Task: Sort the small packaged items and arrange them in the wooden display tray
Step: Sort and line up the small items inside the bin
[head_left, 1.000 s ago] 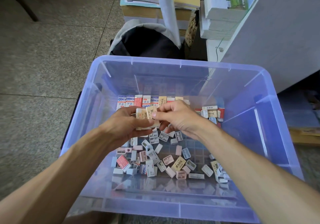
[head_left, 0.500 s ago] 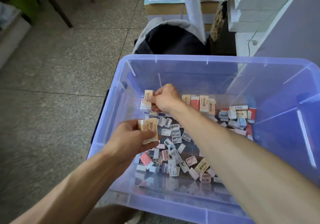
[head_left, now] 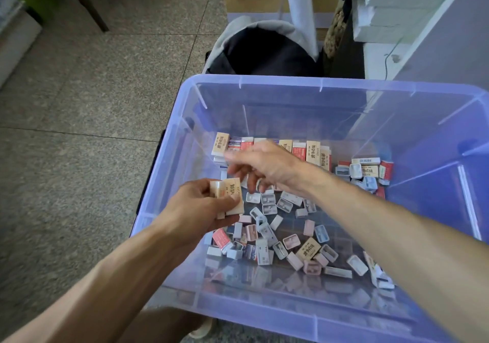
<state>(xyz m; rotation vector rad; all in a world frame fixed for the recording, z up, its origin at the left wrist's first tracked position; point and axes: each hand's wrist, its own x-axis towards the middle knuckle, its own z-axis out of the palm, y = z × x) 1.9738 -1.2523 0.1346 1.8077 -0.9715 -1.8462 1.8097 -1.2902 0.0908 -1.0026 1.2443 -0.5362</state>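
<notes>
A translucent blue plastic bin (head_left: 169, 162) holds many small packaged items. A row of beige, red and blue eraser packs (head_left: 299, 150) stands upright along its far wall, with a beige pack (head_left: 221, 143) at the row's left end. Loose small packs and sharpeners (head_left: 275, 234) lie scattered on the bin floor. My left hand (head_left: 201, 210) grips a small stack of beige eraser packs (head_left: 230, 195) over the bin's left side. My right hand (head_left: 264, 168) hovers just right of it, fingers loosely spread and empty. No wooden tray is in view.
A dark backpack with a grey rim (head_left: 262, 51) sits behind the bin. Stacked boxes and papers (head_left: 277, 1) and a white cabinet (head_left: 436, 38) stand at the back right. Speckled floor tiles (head_left: 79, 131) stretch to the left.
My right hand set a beige pack at the left end of the back row, let go, and drew back toward my left hand. The left hand kept its stack.
</notes>
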